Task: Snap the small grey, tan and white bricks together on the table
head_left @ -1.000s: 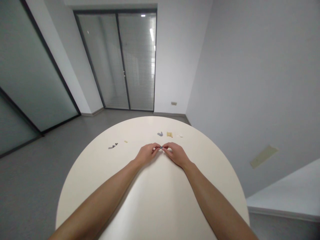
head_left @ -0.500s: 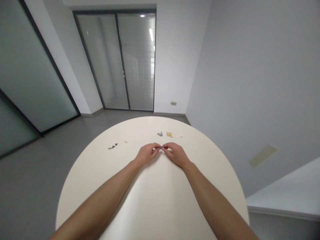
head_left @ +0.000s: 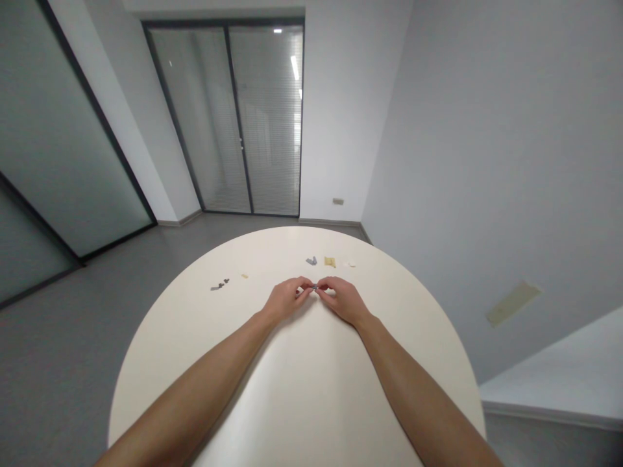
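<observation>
Over the middle of the table, my left hand [head_left: 287,298] and my right hand [head_left: 343,300] meet fingertip to fingertip. Between them is a small dark grey piece [head_left: 315,287], pinched from both sides. Fingers cover most of it, so its exact kind does not show. Just beyond the hands lie some grey pieces [head_left: 311,261], a tan-yellow piece [head_left: 329,262] and small white pieces [head_left: 350,264]. To the left of my left hand are a small yellow piece [head_left: 244,276] and several dark grey pieces [head_left: 220,285].
The round white table [head_left: 302,402] fills the area under my arms. Behind it stands a glass door [head_left: 265,123] with blinds, and a grey-white wall [head_left: 487,130] rises on the right. Frosted glass panels [head_left: 58,130] are at the left.
Almost nothing differs. Both hands keep their pinch on the small grey piece, which shows very slightly more between the fingertips.
</observation>
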`<state>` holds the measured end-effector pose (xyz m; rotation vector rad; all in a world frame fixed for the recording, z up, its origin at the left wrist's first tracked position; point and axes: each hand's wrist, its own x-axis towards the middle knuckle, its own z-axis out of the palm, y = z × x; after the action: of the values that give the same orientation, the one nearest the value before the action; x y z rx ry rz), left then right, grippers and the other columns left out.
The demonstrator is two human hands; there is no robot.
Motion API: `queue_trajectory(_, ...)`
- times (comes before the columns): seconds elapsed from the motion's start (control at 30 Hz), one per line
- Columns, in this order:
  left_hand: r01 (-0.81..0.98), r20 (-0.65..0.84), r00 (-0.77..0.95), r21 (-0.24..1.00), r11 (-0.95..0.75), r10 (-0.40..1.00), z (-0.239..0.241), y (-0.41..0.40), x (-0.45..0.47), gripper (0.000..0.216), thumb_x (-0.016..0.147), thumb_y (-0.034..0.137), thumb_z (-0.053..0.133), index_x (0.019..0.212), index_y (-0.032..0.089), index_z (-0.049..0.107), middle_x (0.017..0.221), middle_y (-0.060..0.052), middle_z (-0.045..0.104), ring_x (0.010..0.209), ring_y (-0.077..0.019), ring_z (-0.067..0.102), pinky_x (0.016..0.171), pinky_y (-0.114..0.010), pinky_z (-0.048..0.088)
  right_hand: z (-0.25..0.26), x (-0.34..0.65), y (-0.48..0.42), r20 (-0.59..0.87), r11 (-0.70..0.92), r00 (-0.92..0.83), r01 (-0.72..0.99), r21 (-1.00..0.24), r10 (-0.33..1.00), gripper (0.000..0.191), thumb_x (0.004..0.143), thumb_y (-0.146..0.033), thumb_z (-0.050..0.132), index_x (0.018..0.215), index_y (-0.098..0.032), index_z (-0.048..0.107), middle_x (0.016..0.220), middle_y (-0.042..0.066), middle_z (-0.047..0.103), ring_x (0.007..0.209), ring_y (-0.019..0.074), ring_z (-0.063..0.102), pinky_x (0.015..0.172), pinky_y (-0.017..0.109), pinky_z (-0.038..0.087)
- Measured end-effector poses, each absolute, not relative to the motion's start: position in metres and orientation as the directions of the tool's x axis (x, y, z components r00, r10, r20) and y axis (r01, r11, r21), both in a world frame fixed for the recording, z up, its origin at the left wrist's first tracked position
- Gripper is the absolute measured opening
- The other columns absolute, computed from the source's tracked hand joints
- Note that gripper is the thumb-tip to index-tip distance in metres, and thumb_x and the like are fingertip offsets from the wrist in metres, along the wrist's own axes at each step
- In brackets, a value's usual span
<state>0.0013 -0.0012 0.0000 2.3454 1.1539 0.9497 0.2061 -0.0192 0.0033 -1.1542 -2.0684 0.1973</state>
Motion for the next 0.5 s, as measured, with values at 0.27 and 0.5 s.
queue_trajectory(0.27,0.562,0.411,0.441,0.566,-0.603,0.798,-0.0045,0.0018,0.0007,0.02,0.093,0.033,0.051,0.104,0.025,0.066,0.098,0.0,0.073,0.089,-0.0154,0.067,0.074,-0.025,0.055,0.0035,0.2059,-0.0202,0.53,0.58,-0.313,0.666,-0.47,0.789,0.014,0.089,-0.027,0.059,0.101,-0.023,0.066,0.092,0.003,0.07,0.085,0.017,0.064,0.081,0.03,0.048)
queue_trajectory(0.5,0.543,0.426,0.451,0.566,-0.62,0.784,-0.0057,0.003,0.0006,0.018,0.092,0.031,0.051,0.101,0.025,0.066,0.098,0.001,0.072,0.088,-0.0145,0.066,0.075,-0.024,0.055,0.0015,0.2068,-0.0188,0.503,0.568,-0.32,0.667,-0.482,0.803,0.022,0.087,-0.029,0.062,0.109,-0.024,0.064,0.093,0.002,0.07,0.086,0.0164,0.064,0.082,0.03,0.047)
